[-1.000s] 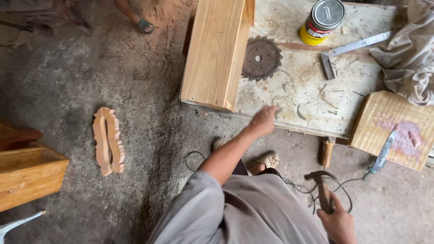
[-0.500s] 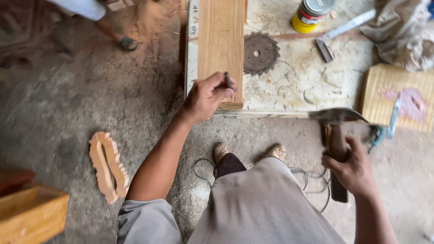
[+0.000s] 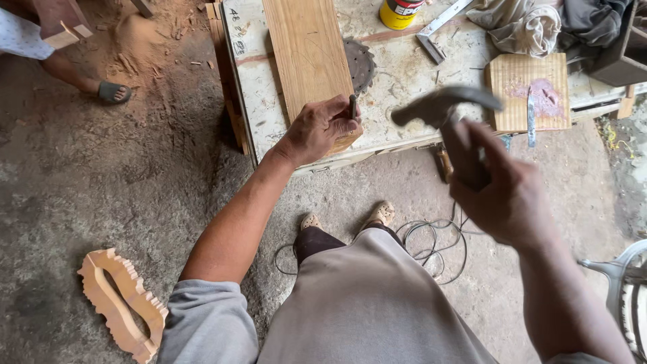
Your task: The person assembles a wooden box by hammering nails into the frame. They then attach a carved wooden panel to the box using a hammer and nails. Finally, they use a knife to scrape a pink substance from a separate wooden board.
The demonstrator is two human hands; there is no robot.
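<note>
A: The left hand rests on the near end of the wooden plank. Its grip is narrow, thumb and forefinger pinched round a short dark metal punch or nail stood upright on the board.

B: And the right hand?

A: It is closed round the handle of the hammer, raised above and to the right of the pinching grip. The hammer head is blurred, so its exact tilt cannot be told.

B: What lies about them?

A: The plank runs away from the left grip along the pale, scarred surface. Just beyond that grip a circular saw blade shows from under the plank's edge. Further right lies a small wooden block with a pinkish smear and a blade on it, and beyond it a yellow can and crumpled cloths. On the floor to the left lies a carved, scalloped wooden piece.

B: How would the blow go well?

A: Judging from this, the pin should stand square to the board, with the fingertips low on its shank and clear of its top. The hammer face should meet it flat, lightly at first. The plank's end sits near the surface's edge, so the left palm pressing down would keep it steady.
</note>
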